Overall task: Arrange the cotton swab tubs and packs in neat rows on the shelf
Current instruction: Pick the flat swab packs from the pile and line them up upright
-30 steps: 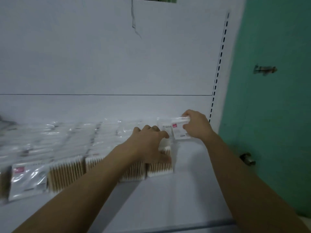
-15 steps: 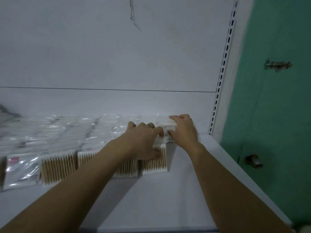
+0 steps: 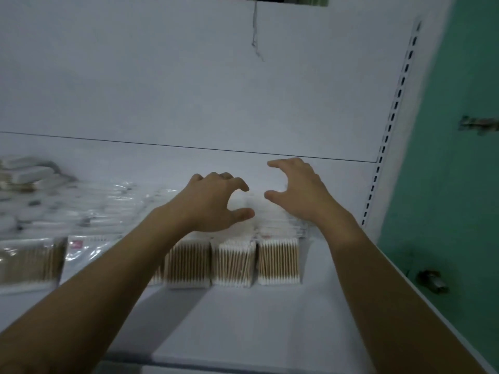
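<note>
Clear packs of wooden-stick cotton swabs lie in rows on the white shelf (image 3: 243, 319). The rightmost pack (image 3: 278, 261) ends the front row, with a second pack (image 3: 233, 263) and a third pack (image 3: 189, 263) to its left. My left hand (image 3: 213, 203) hovers above the packs behind them, fingers loosely curled and holding nothing. My right hand (image 3: 299, 193) hangs a little to the right, fingers spread and empty. More packs (image 3: 89, 211) stretch leftward in blur; my left forearm hides part of the front row.
A white back panel rises behind the shelf, with a slotted upright (image 3: 388, 130) at its right end. Beyond that stands a green door (image 3: 459, 184) with a latch (image 3: 479, 125) and a knob (image 3: 432, 282). Bare shelf lies in front of the packs.
My right hand has let go of the pack it carried and set down at the right end. Both hands have lifted off the packs and now hover apart.
</note>
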A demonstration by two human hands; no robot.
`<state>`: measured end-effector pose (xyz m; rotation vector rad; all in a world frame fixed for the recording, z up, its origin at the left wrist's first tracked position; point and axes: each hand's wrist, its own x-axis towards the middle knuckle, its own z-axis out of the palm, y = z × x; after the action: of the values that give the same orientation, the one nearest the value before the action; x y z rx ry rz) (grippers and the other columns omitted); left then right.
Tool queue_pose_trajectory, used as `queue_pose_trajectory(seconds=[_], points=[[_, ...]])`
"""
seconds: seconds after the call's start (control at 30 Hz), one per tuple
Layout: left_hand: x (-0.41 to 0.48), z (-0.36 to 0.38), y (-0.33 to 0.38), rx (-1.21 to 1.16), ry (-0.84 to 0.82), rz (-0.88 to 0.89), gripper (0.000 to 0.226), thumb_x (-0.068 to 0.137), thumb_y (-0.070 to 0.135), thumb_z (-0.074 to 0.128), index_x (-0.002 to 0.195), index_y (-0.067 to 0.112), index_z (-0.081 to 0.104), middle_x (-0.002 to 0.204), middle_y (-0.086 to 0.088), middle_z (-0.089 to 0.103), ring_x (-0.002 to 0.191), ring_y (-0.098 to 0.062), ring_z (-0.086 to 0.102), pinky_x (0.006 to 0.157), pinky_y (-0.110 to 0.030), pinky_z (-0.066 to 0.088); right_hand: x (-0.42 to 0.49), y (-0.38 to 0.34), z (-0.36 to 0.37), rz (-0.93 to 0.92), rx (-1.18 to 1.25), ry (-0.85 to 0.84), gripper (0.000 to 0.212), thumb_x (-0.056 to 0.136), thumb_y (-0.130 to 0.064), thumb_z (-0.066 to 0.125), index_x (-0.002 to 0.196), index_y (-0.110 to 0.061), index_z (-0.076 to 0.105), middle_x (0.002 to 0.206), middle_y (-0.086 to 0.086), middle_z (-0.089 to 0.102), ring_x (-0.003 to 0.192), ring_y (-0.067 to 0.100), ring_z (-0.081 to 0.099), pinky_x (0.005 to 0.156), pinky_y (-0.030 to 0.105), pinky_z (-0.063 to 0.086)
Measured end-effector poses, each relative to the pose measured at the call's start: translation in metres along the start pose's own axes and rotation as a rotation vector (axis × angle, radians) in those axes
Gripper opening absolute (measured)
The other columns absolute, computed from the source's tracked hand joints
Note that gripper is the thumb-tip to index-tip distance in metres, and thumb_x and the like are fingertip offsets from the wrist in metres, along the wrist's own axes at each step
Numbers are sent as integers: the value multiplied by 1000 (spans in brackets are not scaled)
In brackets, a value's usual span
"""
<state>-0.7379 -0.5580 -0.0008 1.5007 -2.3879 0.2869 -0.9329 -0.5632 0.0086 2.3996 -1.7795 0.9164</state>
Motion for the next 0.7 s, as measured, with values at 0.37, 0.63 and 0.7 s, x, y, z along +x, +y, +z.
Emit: queue_pose_trajectory(seconds=[0.37, 0.63, 0.7], points=[[-77, -38, -127, 56, 79, -283, 60, 89, 61, 52, 139, 31, 42, 142, 3, 49, 129, -19, 45, 106, -43, 31, 42, -149, 45, -286, -59, -106, 71, 87, -44, 67, 148, -31, 33, 152, -2, 31, 138, 19, 30, 112, 35, 24], [-157, -60, -231, 52, 135, -471, 55, 87, 58, 57, 134, 30, 49, 137, 4, 54, 124, -18, 50, 104, -43, 39, 67, -266, 110, -423, -56, -256, 72, 87, -47, 66, 148, -31, 32, 153, 1, 30, 140, 22, 29, 113, 39, 24], [-177, -64, -260, 79, 144, -516, 54, 87, 58, 56, 132, 30, 50, 137, 4, 54, 124, -19, 49, 104, -44, 38, 70, -296, 127, -450, -58, -316, 70, 87, -47, 65, 147, -31, 33, 151, 2, 32, 137, 23, 33, 110, 39, 27]])
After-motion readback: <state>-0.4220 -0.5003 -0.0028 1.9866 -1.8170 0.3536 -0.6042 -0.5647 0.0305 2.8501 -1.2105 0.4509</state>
